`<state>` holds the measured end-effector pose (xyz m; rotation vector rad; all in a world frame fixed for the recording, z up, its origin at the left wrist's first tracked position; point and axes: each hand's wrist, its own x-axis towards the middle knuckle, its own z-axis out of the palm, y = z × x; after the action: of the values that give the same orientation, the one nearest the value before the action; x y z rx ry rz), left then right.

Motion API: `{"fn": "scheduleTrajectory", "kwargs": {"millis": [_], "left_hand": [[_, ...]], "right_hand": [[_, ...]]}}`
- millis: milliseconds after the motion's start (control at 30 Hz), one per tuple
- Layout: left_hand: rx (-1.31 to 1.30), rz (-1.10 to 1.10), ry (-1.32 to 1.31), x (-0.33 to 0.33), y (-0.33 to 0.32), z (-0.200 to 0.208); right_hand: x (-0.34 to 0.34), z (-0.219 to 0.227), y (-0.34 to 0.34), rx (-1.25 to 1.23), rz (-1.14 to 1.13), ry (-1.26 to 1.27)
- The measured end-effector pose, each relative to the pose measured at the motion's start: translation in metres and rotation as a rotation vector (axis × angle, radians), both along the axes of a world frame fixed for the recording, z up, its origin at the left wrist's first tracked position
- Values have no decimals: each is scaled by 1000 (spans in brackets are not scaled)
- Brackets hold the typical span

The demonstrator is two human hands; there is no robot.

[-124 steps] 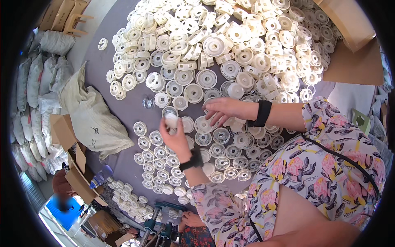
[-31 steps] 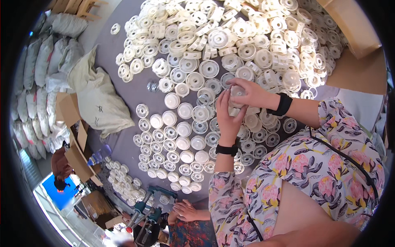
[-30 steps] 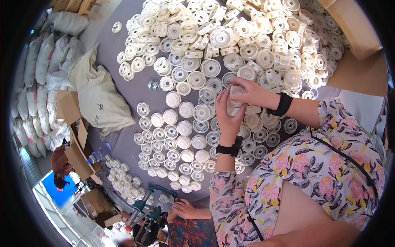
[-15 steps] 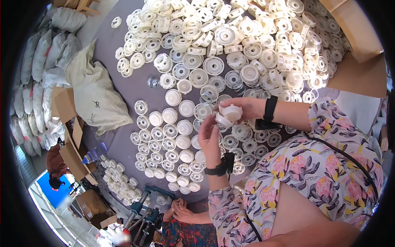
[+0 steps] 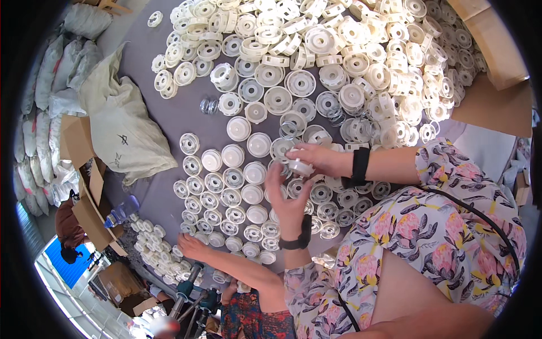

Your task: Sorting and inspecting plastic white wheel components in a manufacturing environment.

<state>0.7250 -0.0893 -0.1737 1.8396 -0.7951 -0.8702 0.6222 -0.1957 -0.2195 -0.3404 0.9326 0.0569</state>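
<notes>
A grey-covered surface spreads across most of the view. Beyond its edge, toward ten o'clock in the room, plump pale sacks stand stacked. A dense heap of cream-white slotted plastic rings covers the surface from eleven round to two o'clock, sunlit on its far side. A limp woven sack with dark marks lies between nine and ten; brown cardboard borders the heap between two and three. An open carton sits at nine o'clock, a bright blue panel at eight, near a person in brown.

At seven o'clock a dark teal metal tool stands beside a co-worker, whose bare arm reaches toward a cluster of small white parts at eight. Round white caps and clear-centred rings stand in close rows from seven to nine. A bluish bottle lies beyond the cluster.

The right hand comes in from three o'clock, the left hand from five. Coil springs lie between ten and eleven. A small white round plastic part, just right of centre, is pinched in the right grip above the rings; the left grip is parted just beside it, any contact unclear.
</notes>
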Motion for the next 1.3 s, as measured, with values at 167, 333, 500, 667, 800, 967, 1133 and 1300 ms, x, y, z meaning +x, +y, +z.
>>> {"fn": "scheduleTrajectory", "kwargs": {"millis": [167,333,500,667,800,967,1133,1300], "left_hand": [[-57,76,41,8,5,-21],[230,395,-253,88,34,-24],[412,68,-644,104,33,-59],[301,38,-583,73,37,-42],[75,-347,-444,6,22,-23],[106,-400,-435,-21,41,-52],[198,126,-5,-33,27,-18],[-34,123,149,-37,30,2]], "right_hand": [[18,1,2,-36,23,19],[9,20,-13,-65,56,-43],[-4,9,-20,-95,33,-13],[-16,5,-31,-96,0,1],[-34,4,-43,-156,64,-36],[-45,12,-32,-386,255,-103],[-51,21,-5,-936,648,-80],[-28,14,7,-216,446,-92]]}}
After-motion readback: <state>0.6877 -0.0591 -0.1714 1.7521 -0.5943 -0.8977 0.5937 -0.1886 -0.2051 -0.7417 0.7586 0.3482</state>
